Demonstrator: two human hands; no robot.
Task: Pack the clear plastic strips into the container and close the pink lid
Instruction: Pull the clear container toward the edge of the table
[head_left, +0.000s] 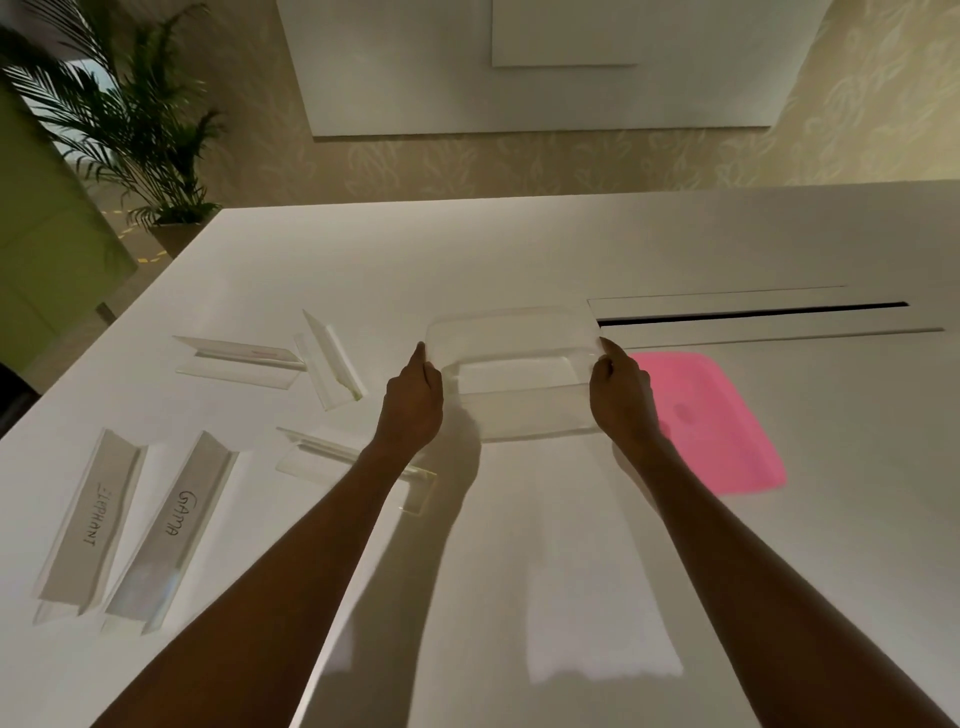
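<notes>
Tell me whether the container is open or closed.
Open. The container has no lid on; the pink lid lies flat on the table to its right.

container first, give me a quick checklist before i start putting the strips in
1. Container open: ok, no lid on it.
2. Container empty: ok, nothing seen through its clear walls.
3. Held steady: ok, left hand and right hand grip its two ends.
4. A hand free for strips: not ok, both are on the container.
5. Strips within reach: ok, five lie loose on the table to the left.
6. Pink lid at hand: ok, flat beside the container on the right.
</notes>
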